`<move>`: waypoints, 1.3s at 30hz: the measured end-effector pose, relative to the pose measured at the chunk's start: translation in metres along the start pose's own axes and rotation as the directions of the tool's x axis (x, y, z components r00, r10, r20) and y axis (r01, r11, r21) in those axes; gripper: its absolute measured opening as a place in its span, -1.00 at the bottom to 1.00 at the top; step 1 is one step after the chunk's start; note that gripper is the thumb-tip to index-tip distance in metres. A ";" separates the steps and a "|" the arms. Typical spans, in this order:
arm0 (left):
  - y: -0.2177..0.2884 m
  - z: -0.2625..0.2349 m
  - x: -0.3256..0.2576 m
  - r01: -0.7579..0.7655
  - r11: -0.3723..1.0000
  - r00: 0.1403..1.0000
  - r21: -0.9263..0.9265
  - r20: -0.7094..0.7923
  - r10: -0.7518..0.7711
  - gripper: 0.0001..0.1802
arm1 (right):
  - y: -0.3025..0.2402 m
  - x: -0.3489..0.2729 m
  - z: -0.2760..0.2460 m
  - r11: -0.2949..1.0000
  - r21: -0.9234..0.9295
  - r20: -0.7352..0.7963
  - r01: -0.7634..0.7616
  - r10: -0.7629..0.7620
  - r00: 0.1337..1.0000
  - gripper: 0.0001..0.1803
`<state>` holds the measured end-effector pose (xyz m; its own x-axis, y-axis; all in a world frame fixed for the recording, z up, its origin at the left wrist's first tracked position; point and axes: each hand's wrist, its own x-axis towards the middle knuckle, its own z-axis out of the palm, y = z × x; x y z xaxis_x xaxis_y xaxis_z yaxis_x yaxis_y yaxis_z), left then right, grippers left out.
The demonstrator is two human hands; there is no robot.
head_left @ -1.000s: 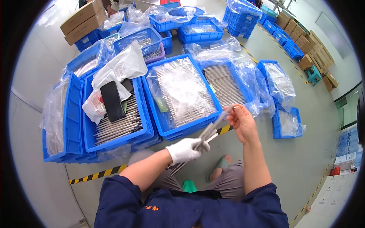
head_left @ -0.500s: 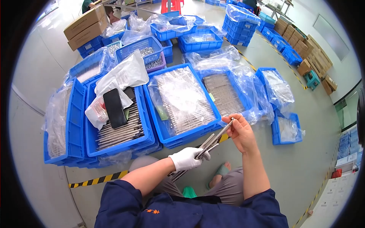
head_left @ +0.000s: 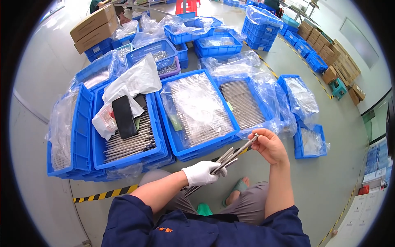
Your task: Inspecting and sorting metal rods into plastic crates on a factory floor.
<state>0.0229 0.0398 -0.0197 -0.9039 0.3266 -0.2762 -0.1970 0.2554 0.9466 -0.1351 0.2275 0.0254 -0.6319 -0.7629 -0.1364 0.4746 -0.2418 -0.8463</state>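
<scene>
My left hand point(head_left: 201, 173), in a white glove, is closed around a bundle of thin metal rods point(head_left: 224, 157) above my lap. One metal rod point(head_left: 243, 147) reaches further up and to the right than the others. Bare-skinned, my right hand point(head_left: 269, 146) pinches that rod's upper end between thumb and fingers. The rods' lower ends stick out below the glove, over my left knee. Just beyond my hands stands a blue crate point(head_left: 175, 154) of similar rods under clear plastic. Another crate of rods point(head_left: 242, 101) lies to its right, its plastic folded back.
A black phone point(head_left: 124, 117) and white plastic packets point(head_left: 135, 82) rest on the rods in the left crate point(head_left: 96, 158). Farther back are a blue basket point(head_left: 150, 53) of small metal parts and cardboard boxes point(head_left: 94, 29). Small blue crates point(head_left: 309, 154) stand at right.
My right hand has moved slightly right and down, towards me, with the rod's end in its pinch. The left hand keeps its hold on the bundle, almost unmoved.
</scene>
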 end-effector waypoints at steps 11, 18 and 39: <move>-0.010 0.004 0.003 -0.071 0.984 0.988 0.162 -0.121 0.091 -0.78 | 0.010 0.005 0.000 0.996 0.052 -0.053 -0.073 0.076 0.996 -0.86; -0.012 0.006 0.003 -0.067 0.973 0.984 0.220 -0.148 0.101 -0.78 | 0.014 0.002 0.000 0.993 0.093 -0.066 -0.077 0.083 0.994 -0.88; -0.020 -0.009 0.005 0.122 0.952 0.981 -0.282 -0.111 -0.159 -0.60 | 0.075 0.015 0.055 0.926 -0.333 -0.156 -0.178 0.132 0.979 -0.88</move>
<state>0.0184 0.0279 -0.0387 -0.8977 0.1787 -0.4028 -0.4048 0.0266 0.9140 -0.0751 0.1654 -0.0115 -0.6514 -0.6853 -0.3257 0.3480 0.1116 -0.9308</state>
